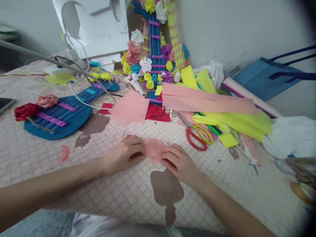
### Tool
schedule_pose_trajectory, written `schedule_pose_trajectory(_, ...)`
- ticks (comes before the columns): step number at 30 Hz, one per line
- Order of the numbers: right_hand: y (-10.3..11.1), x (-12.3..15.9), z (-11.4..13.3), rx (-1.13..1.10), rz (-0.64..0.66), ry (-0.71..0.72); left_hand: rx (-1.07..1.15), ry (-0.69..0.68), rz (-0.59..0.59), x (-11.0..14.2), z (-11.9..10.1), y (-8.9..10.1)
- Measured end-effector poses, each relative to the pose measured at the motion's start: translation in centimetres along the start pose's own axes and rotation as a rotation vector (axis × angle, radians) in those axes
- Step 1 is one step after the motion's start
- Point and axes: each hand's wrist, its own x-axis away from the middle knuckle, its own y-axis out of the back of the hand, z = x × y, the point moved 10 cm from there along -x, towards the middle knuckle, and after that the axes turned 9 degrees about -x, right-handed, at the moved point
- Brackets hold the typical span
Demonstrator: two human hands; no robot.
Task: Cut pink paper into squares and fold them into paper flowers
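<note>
A small pink piece of crepe paper point(154, 149) is stretched between my two hands, just above the table. My left hand point(127, 151) pinches its left edge, fingers curled, and my right hand point(179, 163) pinches its right edge. Beyond them lies a larger pink paper sheet point(130, 108), partly over a red paper piece point(158, 113). To the right, scissors point(197, 133) with one red and one yellow handle rest on the table. On the left is a blue guitar-shaped craft point(74, 112) with paper roses.
Decorated guitar shapes point(156, 42) stand against the wall among paper flowers. A long pink strip point(209, 98) and yellow paper point(249, 123) lie at right. A white glue gun point(134, 82), cable point(74, 89) and blue bag point(266, 77) are further back.
</note>
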Motion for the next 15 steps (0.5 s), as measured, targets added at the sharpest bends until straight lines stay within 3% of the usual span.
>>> schedule_pose_trajectory(9, 0.07, 0.06, -0.12, -0.017, -0.009, -0.013, -0.051, -0.035, -0.02, 0.33, -0.6, -0.05)
schedule_pose_trajectory(15, -0.21, 0.05, -0.25, -0.019, 0.003, -0.038, -0.005, 0.033, -0.019, 0.31, 0.01, -0.15)
